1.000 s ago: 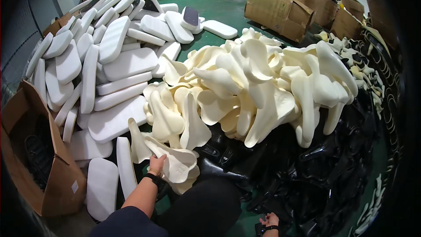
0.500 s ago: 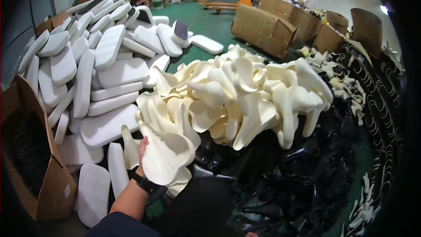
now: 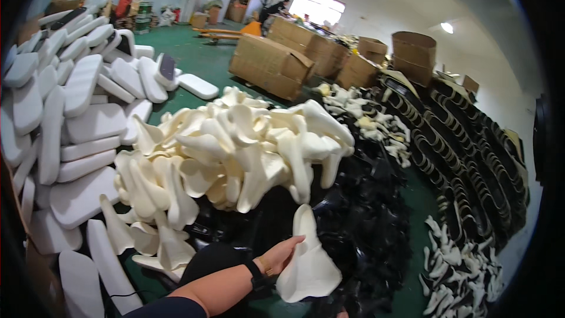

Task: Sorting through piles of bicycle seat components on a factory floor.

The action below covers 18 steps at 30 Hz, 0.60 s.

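Left hand (image 3: 281,256) grips one cream foam pad (image 3: 306,262), fingers curled along its left edge, thumb side hidden behind the piece; a dark watch or band sits on the wrist. The pad is held in the air at roughly 6 o'clock in the view, just off the near edge of the black moulded shells (image 3: 365,224) and below the heap of cream foam pads (image 3: 235,153). Right hand: not in view, so its state cannot be told. Judgement on handling: the pad looks light and springy, so a grip along the edge is enough, but a firmer hold nearer the broad lower lobe would stop it flapping or folding; keep it clear of the heap's overhanging pieces, which look loosely stacked and likely to slide. Materials: the held pad is matte, cream, soft-skinned foam, narrow at the top and flaring to a rounded, saddle-like base, with a shallow curve. The heap holds many of the same shape, tangled at all angles. At 9 to 11 o'clock lie white rectangular foam cushions (image 3: 82,141), flat, rounded at the corners, paler than the cream pads. The black shells look glossy and hard. Brown cardboard boxes (image 3: 271,65) stand at 12 o'clock on the green floor (image 3: 200,59).
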Tool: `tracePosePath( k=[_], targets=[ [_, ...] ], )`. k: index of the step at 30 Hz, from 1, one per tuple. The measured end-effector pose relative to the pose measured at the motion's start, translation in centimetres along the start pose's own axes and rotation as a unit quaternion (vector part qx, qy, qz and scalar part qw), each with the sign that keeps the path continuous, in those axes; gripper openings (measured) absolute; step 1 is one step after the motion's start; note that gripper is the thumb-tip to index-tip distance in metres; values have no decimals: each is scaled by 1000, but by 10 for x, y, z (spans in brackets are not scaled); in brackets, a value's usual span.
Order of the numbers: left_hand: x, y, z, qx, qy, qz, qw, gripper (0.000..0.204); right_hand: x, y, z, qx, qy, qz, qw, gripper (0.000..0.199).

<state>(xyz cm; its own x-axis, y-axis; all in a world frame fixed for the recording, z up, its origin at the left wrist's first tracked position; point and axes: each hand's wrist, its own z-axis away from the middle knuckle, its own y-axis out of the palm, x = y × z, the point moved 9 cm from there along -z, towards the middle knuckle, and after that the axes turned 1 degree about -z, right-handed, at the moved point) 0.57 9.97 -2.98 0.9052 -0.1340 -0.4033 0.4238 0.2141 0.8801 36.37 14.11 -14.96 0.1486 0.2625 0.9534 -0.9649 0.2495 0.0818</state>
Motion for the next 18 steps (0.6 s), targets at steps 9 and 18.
tracePosePath(
  k=[9, 18],
  targets=[
    [5, -18, -1, -108, -31, -190, 975, 58, 178, 91, 98, 104, -198, 95, 970, 37],
    [8, -22, 0, -113, -30, -206, 971, 68, 201, 194, 176, 229, -449, 317, 803, 19]
  ],
)
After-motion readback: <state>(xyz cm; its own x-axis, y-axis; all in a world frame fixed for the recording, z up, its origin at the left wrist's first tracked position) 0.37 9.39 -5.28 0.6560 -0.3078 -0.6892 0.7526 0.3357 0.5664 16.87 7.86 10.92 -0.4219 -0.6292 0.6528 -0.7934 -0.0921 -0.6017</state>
